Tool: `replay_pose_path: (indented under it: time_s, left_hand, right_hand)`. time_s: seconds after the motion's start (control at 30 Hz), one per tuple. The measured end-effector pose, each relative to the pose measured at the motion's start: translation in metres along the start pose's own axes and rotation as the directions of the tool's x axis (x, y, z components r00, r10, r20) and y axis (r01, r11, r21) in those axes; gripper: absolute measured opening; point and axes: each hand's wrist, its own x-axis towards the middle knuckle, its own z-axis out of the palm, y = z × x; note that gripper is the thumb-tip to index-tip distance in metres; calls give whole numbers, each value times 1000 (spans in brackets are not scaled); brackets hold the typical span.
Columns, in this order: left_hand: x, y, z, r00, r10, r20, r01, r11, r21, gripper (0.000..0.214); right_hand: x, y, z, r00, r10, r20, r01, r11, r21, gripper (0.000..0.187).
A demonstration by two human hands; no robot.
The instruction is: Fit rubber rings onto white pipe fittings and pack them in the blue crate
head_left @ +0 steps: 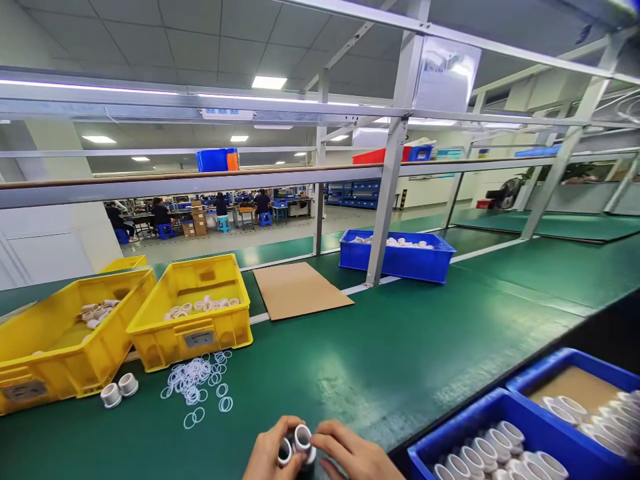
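Close to the bottom edge, my left hand (270,455) is closed around two short white flanged sleeves, one sleeve (303,438) upright and the other sleeve (285,452) beside it. My right hand (353,455) is at the upright sleeve's right side, its bent fingertips against it; the thumb is partly hidden. A loose pile of thin white rings (195,378) lies on the green table (320,373) ahead and to the left, with several rings apart from it. Two more white flanged sleeves (119,390) stand left of the pile.
Two yellow bins (200,337) with white parts stand at the left. Brown cardboard (303,290) lies beyond, beside a blue bin (420,263) behind a metal post (387,200). Blue bins (425,453) of white sleeves stand at lower right. Several people sit far behind.
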Motion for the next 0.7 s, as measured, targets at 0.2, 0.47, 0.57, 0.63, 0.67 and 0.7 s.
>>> replay_pose_path:
  time_s: [0.2, 0.47, 0.57, 0.63, 0.67, 0.7]
  left_hand:
    - [1, -20, -1, 1000, 11, -5, -11, 999, -34, 30]
    - [-2, -15, -3, 1000, 23, 8, -22, 997, -69, 36]
    - [-4, -10, -5, 1000, -9, 20, 11, 995, -95, 51]
    - [-5, -10, -4, 999, -43, 31, 46, 991, -124, 55]
    - [-6, -13, -3, 998, -55, 40, 60, 989, -138, 57]
    - [-6, -17, -2, 997, -61, 43, 66, 987, -146, 59]
  right_hand:
    - [34, 9, 55, 990, -55, 129, 77, 983, -168, 34]
    - [30, 10, 63, 973, -228, 42, 229, 920, -317, 16]
    - [32, 7, 63, 962, -272, 23, 263, 900, -349, 17]
    - [33, 6, 64, 958, -285, 37, 278, 887, -369, 17]
    - [34, 5, 64, 957, -286, 50, 283, 883, -375, 17]
    - [35, 5, 63, 957, -284, 66, 287, 880, -378, 17]
